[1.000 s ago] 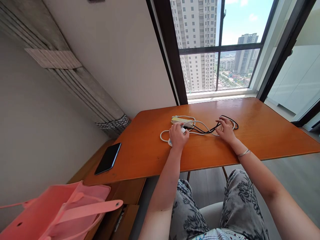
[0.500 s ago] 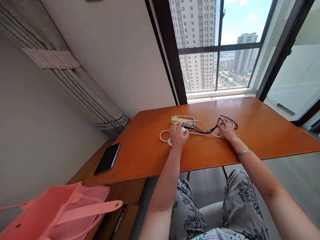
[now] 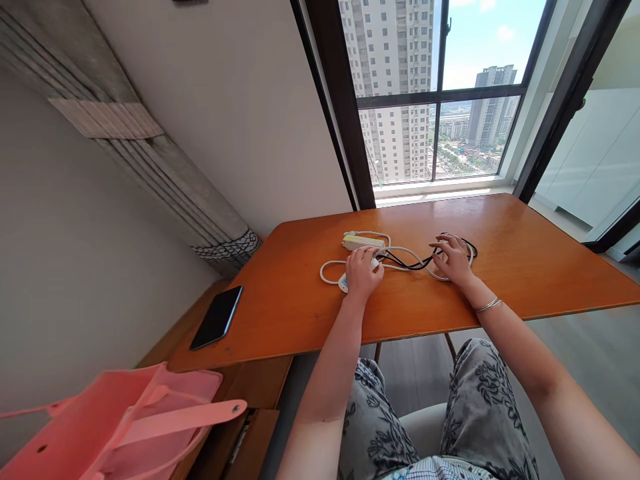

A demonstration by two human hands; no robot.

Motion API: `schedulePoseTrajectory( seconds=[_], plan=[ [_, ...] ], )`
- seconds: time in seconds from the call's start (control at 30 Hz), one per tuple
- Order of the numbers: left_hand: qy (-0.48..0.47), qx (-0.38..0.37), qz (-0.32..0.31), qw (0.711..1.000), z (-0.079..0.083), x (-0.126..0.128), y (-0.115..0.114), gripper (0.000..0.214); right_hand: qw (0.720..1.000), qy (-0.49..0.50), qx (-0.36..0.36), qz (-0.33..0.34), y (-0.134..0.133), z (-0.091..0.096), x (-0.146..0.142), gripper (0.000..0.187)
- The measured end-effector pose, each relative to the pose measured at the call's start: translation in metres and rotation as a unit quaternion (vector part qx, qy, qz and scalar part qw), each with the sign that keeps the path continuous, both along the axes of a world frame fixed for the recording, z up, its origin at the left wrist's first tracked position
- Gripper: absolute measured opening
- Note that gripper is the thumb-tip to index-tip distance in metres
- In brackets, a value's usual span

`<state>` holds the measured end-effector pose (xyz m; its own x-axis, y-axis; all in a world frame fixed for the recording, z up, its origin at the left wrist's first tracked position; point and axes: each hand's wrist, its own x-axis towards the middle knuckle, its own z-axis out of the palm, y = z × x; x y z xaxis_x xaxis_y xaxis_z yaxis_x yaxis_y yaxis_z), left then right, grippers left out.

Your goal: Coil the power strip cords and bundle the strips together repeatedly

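My left hand (image 3: 364, 273) is wrapped over a white power strip (image 3: 343, 283), whose rounded end pokes out to the left; most of it is hidden under my palm. Just beyond those fingers lies a cream-coloured power strip (image 3: 367, 243) with a yellowish end. My right hand (image 3: 453, 261) has its fingers curled on a black cable (image 3: 413, 266), part of a tangle between the hands. A white cable (image 3: 330, 264) loops out left of the left hand, and white cord also runs under the right hand.
A dark phone or tablet (image 3: 217, 319) lies at the table's left edge. Beside the orange-brown table (image 3: 295, 313) a pink bag (image 3: 125, 427) rests low on the left. A window (image 3: 435, 100) and a gathered curtain (image 3: 150, 160) stand behind.
My left hand has shifted slightly right along the white power strip, baring more of its end and of the cream strip. My right hand's fingers have moved a little on the cables.
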<state>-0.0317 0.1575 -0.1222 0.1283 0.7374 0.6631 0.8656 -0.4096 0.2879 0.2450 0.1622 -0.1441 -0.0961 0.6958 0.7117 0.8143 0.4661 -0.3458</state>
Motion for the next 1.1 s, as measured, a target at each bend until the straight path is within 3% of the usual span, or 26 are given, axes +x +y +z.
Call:
schedulePoseTrajectory(
  seconds=[0.17, 0.33, 0.57, 0.67, 0.87, 1.1],
  plan=[
    [-0.003, 0.006, 0.029, 1.0, -0.003, 0.001, 0.001, 0.037, 0.976, -0.164, -0.049, 0.138, -0.017, 0.011, -0.025, 0.026],
    [-0.008, -0.01, 0.044, 0.999, -0.005, 0.002, 0.002, 0.041, 0.957, -0.263, -0.099, 0.069, -0.022, 0.012, -0.046, 0.028],
    [-0.019, -0.028, 0.05, 0.998, -0.007, 0.002, 0.005, 0.047, 0.952, -0.291, -0.084, 0.03, -0.022, 0.01, -0.049, 0.028],
    [-0.03, -0.023, 0.059, 0.998, -0.008, 0.0, 0.007, 0.048, 0.966, -0.247, -0.069, 0.022, -0.021, 0.008, -0.046, 0.028],
    [-0.032, -0.023, 0.063, 0.997, -0.009, -0.003, 0.008, 0.041, 0.999, -0.045, -0.015, 0.026, -0.018, 0.008, -0.031, 0.033],
    [-0.038, -0.023, 0.074, 0.996, -0.012, -0.005, 0.01, 0.041, 0.98, 0.189, 0.061, -0.028, -0.013, 0.009, -0.012, 0.034]
  ],
)
